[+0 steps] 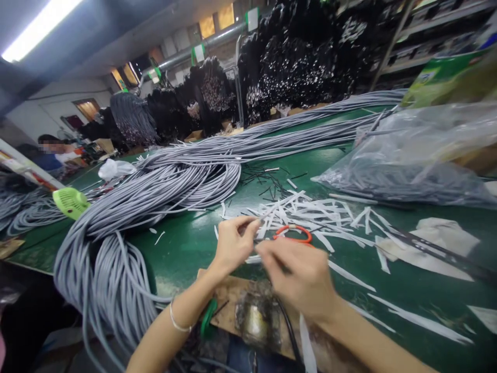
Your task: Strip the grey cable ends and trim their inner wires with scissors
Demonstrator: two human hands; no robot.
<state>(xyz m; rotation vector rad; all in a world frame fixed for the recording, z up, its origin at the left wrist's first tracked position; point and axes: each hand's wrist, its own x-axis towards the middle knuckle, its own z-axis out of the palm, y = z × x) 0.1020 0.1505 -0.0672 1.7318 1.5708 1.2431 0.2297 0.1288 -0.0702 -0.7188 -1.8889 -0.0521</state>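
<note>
My left hand [235, 246] and my right hand [301, 274] meet over the bench, each with thumb and fingers pinched together. Whatever is between their fingertips is too small and blurred to name. Just beyond them lie orange-handled scissors [310, 237], partly covered by my right hand. A heap of white strips [306, 210] spreads behind the scissors. Below my hands a worn metal device [254, 318] is mounted on a wooden board [229, 292]. A grey cable [155, 298] runs from the left bundle toward my left forearm.
Large bundles of grey cable [155, 191] cover the left and back of the green table [178, 259]. A clear plastic bag [407, 166] stands at right, beside a white cloth [438, 238]. A lime-green fan-like object [70, 202] is at left. Another person [54, 153] sits far left.
</note>
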